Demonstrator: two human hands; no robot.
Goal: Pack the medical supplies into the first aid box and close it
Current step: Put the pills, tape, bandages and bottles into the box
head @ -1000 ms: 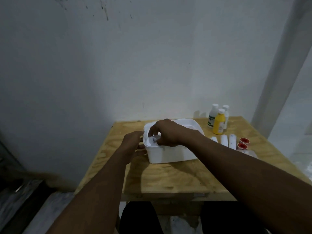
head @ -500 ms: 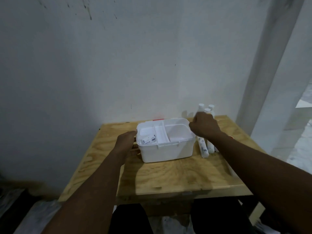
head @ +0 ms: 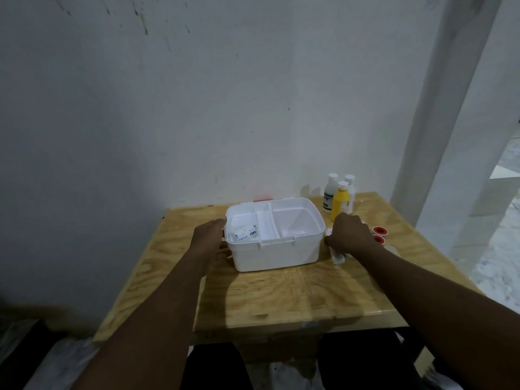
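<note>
The white first aid box (head: 274, 235) stood open on the plywood desk (head: 281, 294), near its back half and close to the pale wall (head: 225, 108). Its top held a tray split by a ridge: a smaller compartment on the left and a larger one on the right. A few small printed packets (head: 245, 235) lay in the left compartment; the right one looked bare. Something red (head: 263, 197) showed just behind the box's back edge, too hidden for me to say what it was.

The person's left hand (head: 209, 239) rested against the left end of the box, fingers curled loosely around that side, touching it. The right hand (head: 350, 235) was down on the desk just beside the box's right end, its fingers bent over some white rolled packs (head: 337, 256) lying there. From where I stood I could not tell whether it had actually gripped one or merely lay upon them.

Behind that hand stood a yellow bottle (head: 340, 203) with two white bottles (head: 329, 197) close around it, all upright near the back right corner. Two small red-centred tape rolls (head: 378, 233) sat just to the right of the right hand, one nearer than the other. Both forearms were bare, reaching in from the near edge.
</note>
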